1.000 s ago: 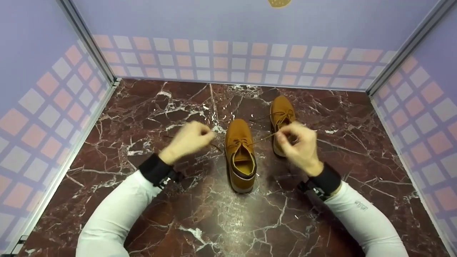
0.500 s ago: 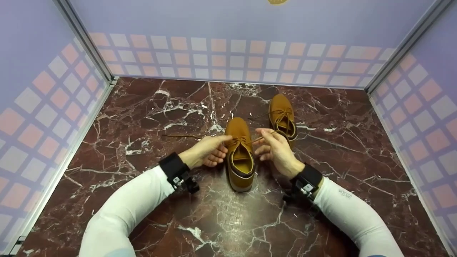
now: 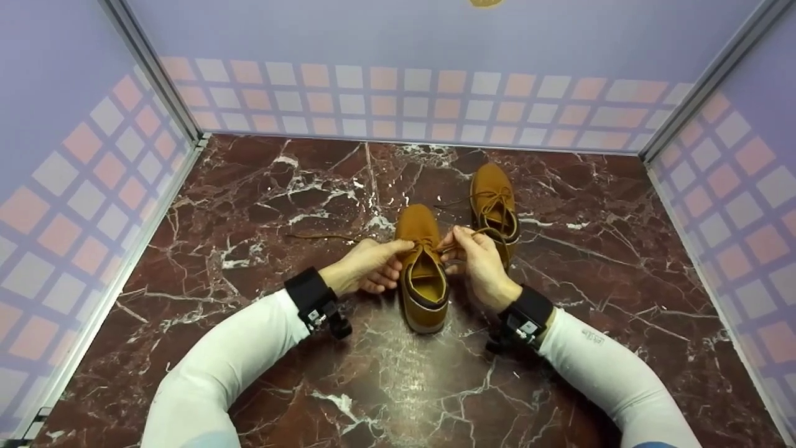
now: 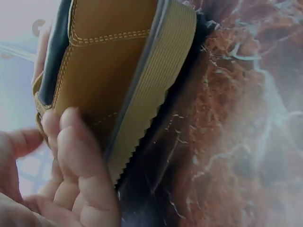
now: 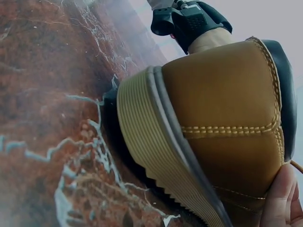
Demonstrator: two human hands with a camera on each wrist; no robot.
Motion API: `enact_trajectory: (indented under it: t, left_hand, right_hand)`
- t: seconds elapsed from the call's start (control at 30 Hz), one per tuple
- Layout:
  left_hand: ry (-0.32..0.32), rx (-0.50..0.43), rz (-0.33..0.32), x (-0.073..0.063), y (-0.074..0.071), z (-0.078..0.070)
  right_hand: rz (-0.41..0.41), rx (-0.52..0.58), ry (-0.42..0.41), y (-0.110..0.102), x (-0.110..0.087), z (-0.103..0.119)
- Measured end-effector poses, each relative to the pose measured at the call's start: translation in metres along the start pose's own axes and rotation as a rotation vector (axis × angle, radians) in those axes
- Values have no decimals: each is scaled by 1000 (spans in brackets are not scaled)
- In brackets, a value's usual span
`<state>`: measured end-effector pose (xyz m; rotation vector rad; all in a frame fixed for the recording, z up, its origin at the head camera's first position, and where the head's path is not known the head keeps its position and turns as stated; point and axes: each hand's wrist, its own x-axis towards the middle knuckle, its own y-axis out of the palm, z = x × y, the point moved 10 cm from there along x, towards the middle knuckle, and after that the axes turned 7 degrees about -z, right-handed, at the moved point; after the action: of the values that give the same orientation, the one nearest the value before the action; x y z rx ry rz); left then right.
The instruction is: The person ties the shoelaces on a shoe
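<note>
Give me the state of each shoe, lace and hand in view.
Near shoe: upright on the marbled surface, toe forward.
Far shoe: upright, toe forward.
Left hand: against the near shoe, thumb on top.
Right hand: pinching the right lace.
Right lace: arching from the hand toward the far shoe.
Left lace: loose end lying on the surface.
Far shoe's lace: one end trailing left; whether tied, cannot tell.

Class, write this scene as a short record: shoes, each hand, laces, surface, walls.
Near shoe: tan, upright, toe forward
Far shoe: tan, upright, ahead and to the right
Left hand: thumb at the near shoe's lacing; grip unclear
Right hand: pinches a lace
Left lace end: stretched out leftward
Surface: dark reddish, marbled
Walls: lilac, pink and pale squares
</note>
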<state>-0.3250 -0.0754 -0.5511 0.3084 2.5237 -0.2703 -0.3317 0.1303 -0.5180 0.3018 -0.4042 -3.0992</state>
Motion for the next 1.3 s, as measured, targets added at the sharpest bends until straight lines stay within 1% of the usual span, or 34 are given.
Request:
enact_trajectory:
  t: [0.07, 0.13, 0.27, 0.33, 0.4, 0.5, 0.57, 0.63, 0.77, 0.9, 1.0, 1.1, 1.2, 1.3]
  left_hand:
    - [-8, 4, 5, 0, -1, 0]
    - [2, -12, 4, -1, -1, -3]
    - [60, -89, -38, -1, 0, -13]
    - [105, -142, -81, 0, 0, -17]
    - [167, -200, -137, -1, -3, -21]
    - [289, -269, -233, -6, -13, -30]
    - [382, -290, -281, -12, -19, -40]
    - [477, -289, -310, -19, -23, -51]
    - [646, -232, -307, -35, -23, -76]
    - [752, -131, -282, -47, -17, -92]
    - [815, -53, -258, -52, -10, -101]
    - [874, 15, -238, -55, -3, -109]
    - [921, 52, -222, -58, 1, -116]
    - [966, 77, -226, -61, 2, -124]
  right_hand:
    - [8, -1, 2, 2, -1, 0]
    - [15, -3, 0, 4, -3, 1]
    - [29, -9, -4, 7, -4, 3]
    - [40, -5, -4, 8, -4, 3]
    - [55, -2, -7, 7, -3, 4]
    - [79, 2, -14, 6, -3, 6]
    - [84, 4, -25, 4, -3, 10]
    - [80, 12, -41, 1, -3, 16]
    - [69, 22, -108, -3, -4, 32]
    - [95, 17, -172, 0, -8, 51]
    - [123, 11, -214, 5, -10, 65]
    - [143, -31, -265, 9, -12, 79]
    - [163, -103, -326, 15, -13, 93]
    - [185, -168, -377, 20, -13, 106]
